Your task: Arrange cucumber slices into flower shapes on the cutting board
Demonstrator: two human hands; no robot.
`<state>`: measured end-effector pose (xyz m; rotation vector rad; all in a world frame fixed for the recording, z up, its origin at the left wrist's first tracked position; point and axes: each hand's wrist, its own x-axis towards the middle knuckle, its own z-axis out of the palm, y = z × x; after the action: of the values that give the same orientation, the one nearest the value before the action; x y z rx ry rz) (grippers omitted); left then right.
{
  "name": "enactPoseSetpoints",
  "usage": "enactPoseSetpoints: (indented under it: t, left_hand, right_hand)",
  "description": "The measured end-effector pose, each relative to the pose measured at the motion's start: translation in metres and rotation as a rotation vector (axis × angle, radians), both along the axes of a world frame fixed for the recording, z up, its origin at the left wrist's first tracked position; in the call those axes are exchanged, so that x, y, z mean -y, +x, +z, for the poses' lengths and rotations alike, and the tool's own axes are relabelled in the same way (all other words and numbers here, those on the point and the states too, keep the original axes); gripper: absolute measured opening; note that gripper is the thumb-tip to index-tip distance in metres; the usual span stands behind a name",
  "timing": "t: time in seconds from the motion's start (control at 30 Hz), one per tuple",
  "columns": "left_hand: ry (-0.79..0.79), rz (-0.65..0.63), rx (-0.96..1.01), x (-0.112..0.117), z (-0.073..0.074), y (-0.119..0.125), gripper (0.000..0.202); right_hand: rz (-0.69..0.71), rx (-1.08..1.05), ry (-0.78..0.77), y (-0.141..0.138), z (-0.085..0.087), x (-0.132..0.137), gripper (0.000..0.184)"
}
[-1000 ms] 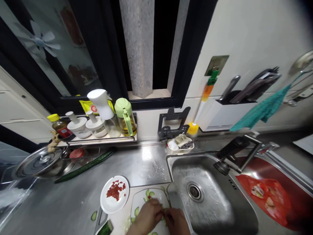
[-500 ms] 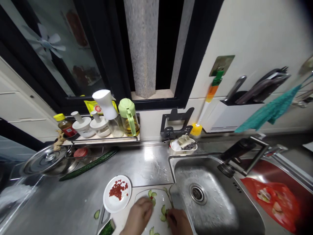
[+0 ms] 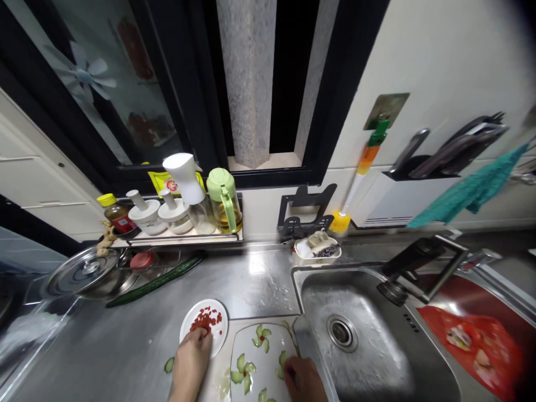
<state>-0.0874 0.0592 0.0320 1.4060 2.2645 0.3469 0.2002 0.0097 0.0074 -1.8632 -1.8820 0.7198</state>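
Observation:
My left hand (image 3: 191, 357) reaches over a small white plate (image 3: 221, 339), its fingers pinched together at the edge of a pile of red goji berries (image 3: 207, 318). Beside it lies a larger white plate (image 3: 262, 369) bearing cucumber slices (image 3: 239, 364) set out like flowers, some with a red centre. My right hand (image 3: 305, 379) is curled over that plate's right side, close to another group of cucumber slices (image 3: 281, 365). What its fingers hold, if anything, is hidden. A single cucumber slice (image 3: 169, 365) rests on the counter left of my left hand.
A whole cucumber (image 3: 154, 285) lies behind, near a lidded pot (image 3: 86, 273). Seasoning jars and an oil bottle (image 3: 224, 201) stand on a rack. To the right are the sink (image 3: 355, 329), a faucet (image 3: 444, 268) and a red plastic bag (image 3: 473, 346).
My left hand has moved left from the large plate to the goji berries, uncovering a cucumber flower. My right hand stays at the large plate's right side. The view has shifted slightly.

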Motion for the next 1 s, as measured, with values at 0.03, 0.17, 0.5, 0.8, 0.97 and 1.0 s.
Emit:
enactPoseSetpoints:
  t: [0.03, 0.17, 0.5, 0.8, 0.97, 1.0]
  left_hand:
    - [-0.007, -0.006, 0.003, 0.0, 0.0, 0.001, 0.018]
    - [-0.051, 0.001, -0.004, -0.003, 0.0, 0.003, 0.023]
    - [-0.033, 0.017, 0.007, -0.005, -0.006, -0.004, 0.026]
    - [0.032, -0.038, 0.137, 0.021, 0.0, 0.013, 0.033]
    - [0.021, -0.015, 0.119, 0.026, -0.004, 0.007, 0.035]
    - [0.038, -0.018, 0.127, 0.026, -0.004, 0.006, 0.034]
  right_hand:
    - [0.005, -0.002, 0.0, -0.001, 0.0, 0.0, 0.018]
    - [0.023, 0.0, 0.013, -0.007, -0.001, 0.002, 0.018]
    - [0.07, 0.023, 0.007, -0.01, -0.008, 0.006, 0.017]
    - [0.087, 0.033, 0.068, -0.014, -0.011, 0.01, 0.018]
    - [0.082, 0.058, 0.063, -0.015, -0.012, 0.012, 0.019]
    - [0.086, 0.065, 0.062, -0.015, -0.013, 0.013, 0.019]
